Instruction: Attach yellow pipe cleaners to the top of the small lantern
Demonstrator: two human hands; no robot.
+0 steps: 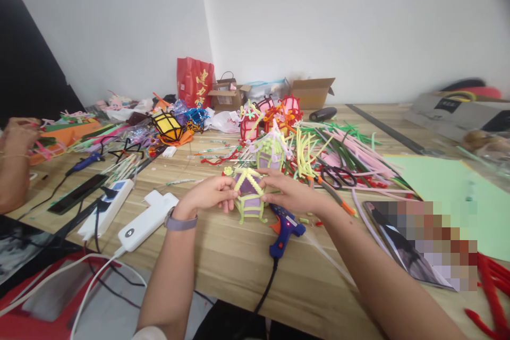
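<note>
Assembly step, apparently: left hand [211, 194] and right hand [287, 191], fingers closed, pinch small purple-and-yellow-green pipe-cleaner lantern [250, 196] from both sides; blue glue gun [283, 231] lies just beside, for fixing.

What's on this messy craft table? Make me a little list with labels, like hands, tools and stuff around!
Left hand: holds the left side of the small lantern
Right hand: holds the lantern's right side
Small lantern: purple panels, yellow-green fuzzy frame, standing on the table
Glue gun: blue, lying on the table just under the right hand, cord running off the near edge
Scissors: black handles, lying right of the hands
Pipe cleaners: big loose pile, green, pink, yellow
Finished lanterns: red and pink, behind the hands
Another person's hand: far left edge
</note>
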